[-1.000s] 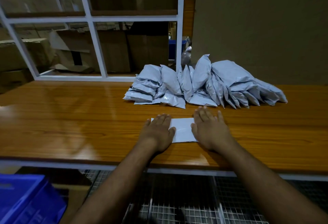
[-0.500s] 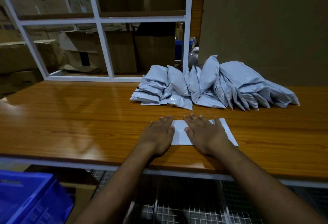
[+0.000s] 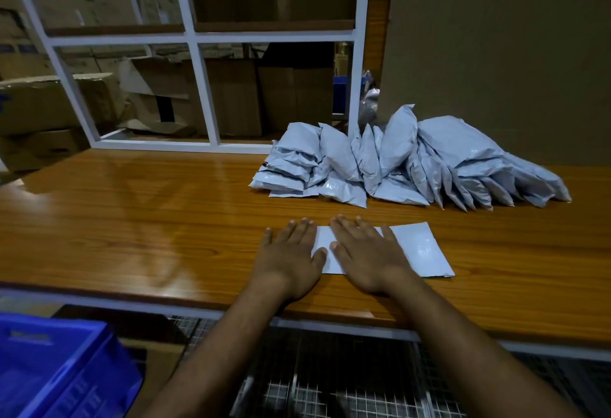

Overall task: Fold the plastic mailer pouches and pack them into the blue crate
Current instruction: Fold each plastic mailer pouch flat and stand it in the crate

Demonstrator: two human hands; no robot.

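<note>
Both flat palms press the mailer pouch (image 3: 420, 249): right hand (image 3: 370, 255) has slid leftward beside left hand (image 3: 291, 259), uncovering its right half, smoothing before folding.

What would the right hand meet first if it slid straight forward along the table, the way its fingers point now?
Probably bare table first, then the pile of filled mailer pouches behind. The right hand lies flat on the flat pouch, fingers pointing away and slightly left; depth is hard to judge.

Flat pouch (image 3: 416, 252) lies before the pile (image 3: 406, 163); crate (image 3: 56, 371) lower left.
</note>
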